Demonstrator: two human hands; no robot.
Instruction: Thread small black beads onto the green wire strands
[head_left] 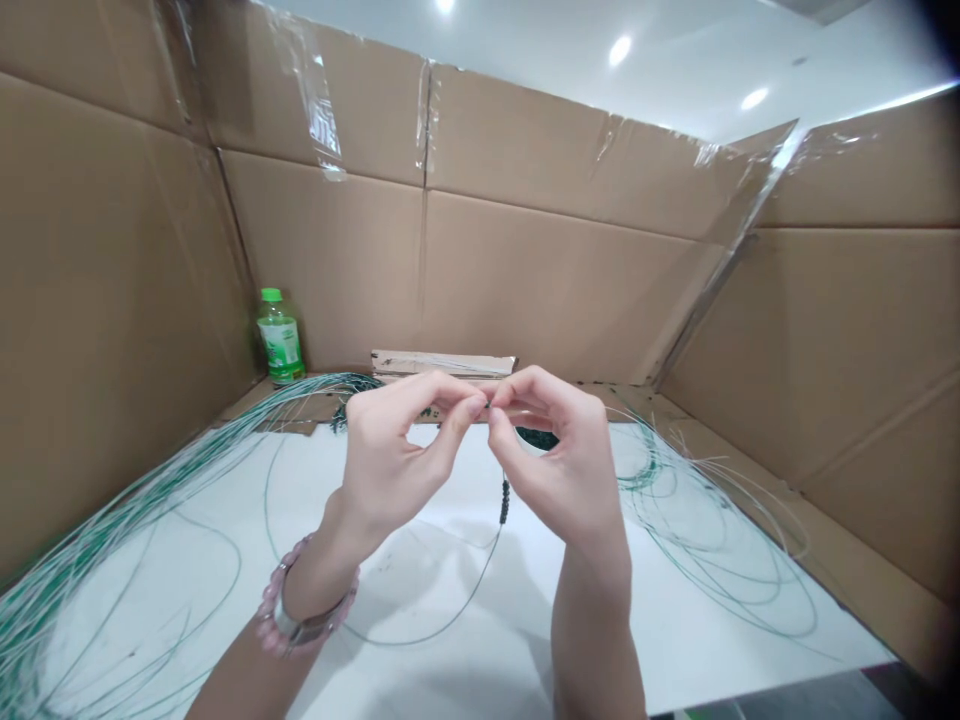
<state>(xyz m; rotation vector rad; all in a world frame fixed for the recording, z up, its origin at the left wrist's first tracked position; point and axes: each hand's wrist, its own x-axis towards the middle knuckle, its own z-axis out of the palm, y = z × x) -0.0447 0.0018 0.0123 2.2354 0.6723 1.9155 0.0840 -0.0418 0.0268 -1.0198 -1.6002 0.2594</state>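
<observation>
Watching remotely, I see the left hand [394, 460] and right hand [559, 465] pinch a beaded cord [504, 502], seemingly so it hangs clear of the table [442, 470].

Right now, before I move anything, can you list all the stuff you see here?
cardboard walls: several, brown, taped, around the back and sides
plastic bottle: 1, green cap, back left corner
flat strip: 1, pale, along the back
white tabletop: 1, white, under the cords
cord bundles: 2, green, left and right
beaded cord: 1, black beads, hanging from the fingertips
ceiling lights: 3, white, overhead
bead bracelet: 1, pink, left wrist
left hand: 1, pinching the cord
right hand: 1, pinching the cord
</observation>
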